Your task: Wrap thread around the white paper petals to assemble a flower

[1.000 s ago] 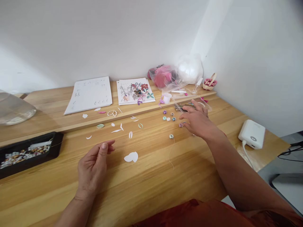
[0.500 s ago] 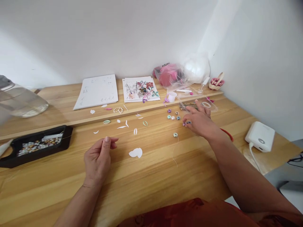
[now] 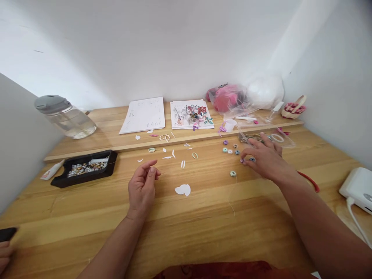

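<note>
My left hand hovers over the left-middle of the wooden table, its thumb pressed against the curled fingers. A faint fine line shows by its fingertips, too thin to make out. Farther right, my right hand reaches palm down, with thumb and forefinger closed at a small purple thread bobbin. A dark blue bobbin lies under that hand. Several more bobbins sit just left of it. A pale green bobbin trails a loose thread nearer me. White paper cutouts lie between the hands.
At left are a black tray of beads, a glue tube and a water bottle. The raised shelf holds paper sheets, beaded flowers, plastic bags and a small basket. Another person's hand shows at lower left.
The view has swung left, so things appear farther right. Another person's hand with a dark object has come into view at lower left. My hands keep nearly the same places.
</note>
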Demonstrator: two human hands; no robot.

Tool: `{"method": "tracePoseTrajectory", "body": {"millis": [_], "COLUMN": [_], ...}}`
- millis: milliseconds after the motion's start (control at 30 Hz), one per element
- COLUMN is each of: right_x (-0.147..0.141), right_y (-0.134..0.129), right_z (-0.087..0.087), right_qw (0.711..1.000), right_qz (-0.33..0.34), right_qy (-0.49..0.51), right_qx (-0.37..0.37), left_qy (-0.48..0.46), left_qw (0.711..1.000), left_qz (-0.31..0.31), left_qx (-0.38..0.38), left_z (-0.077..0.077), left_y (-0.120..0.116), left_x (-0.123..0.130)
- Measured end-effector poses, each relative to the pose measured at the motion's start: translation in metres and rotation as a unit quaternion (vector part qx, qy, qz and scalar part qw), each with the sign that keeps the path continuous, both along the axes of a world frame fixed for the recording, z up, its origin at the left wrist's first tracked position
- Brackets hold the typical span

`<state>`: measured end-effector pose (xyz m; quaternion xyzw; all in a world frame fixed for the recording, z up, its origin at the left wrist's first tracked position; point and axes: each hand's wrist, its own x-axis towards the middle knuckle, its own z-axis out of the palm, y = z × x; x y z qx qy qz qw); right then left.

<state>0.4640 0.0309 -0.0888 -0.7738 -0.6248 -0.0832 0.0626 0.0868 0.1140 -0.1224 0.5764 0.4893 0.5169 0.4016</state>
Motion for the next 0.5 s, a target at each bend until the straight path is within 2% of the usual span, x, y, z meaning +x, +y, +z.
{"method": "tracePoseTrajectory", "body": {"millis": [167,267,333,400,467,500], "right_x": [-0.002,-0.006,-0.01,-0.014,-0.018,-0.02], "right_y": [-0.001,-0.001,0.0,0.0,-0.001,-0.002], "right_z": [0.006,0.018,0.026,0.032,0.035,0.036], "right_qw": [0.996,0.986,0.975,0.958,0.924,0.898], "right_qz": [0.009,0.054,0.098,0.108,0.081,0.065], "right_qy": [0.015,0.07,0.139,0.235,0.36,0.426], "right_qx": [0.085,0.141,0.145,0.128,0.103,0.088], "left_qy": [0.025,0.04,0.04,0.038,0.039,0.04], "left_qw": [0.999,0.999,0.999,0.999,0.999,0.999], "left_qz": [-0.012,-0.01,-0.01,-0.016,-0.018,-0.017], "left_qx": [-0.016,-0.019,-0.021,-0.025,-0.027,-0.027], "left_z": [0.001,0.0,-0.002,-0.003,-0.003,-0.003], "left_y": [-0.001,-0.002,-0.002,-0.001,-0.001,-0.001], "left_x": [-0.001,-0.003,-0.004,-0.004,-0.003,-0.003]}}
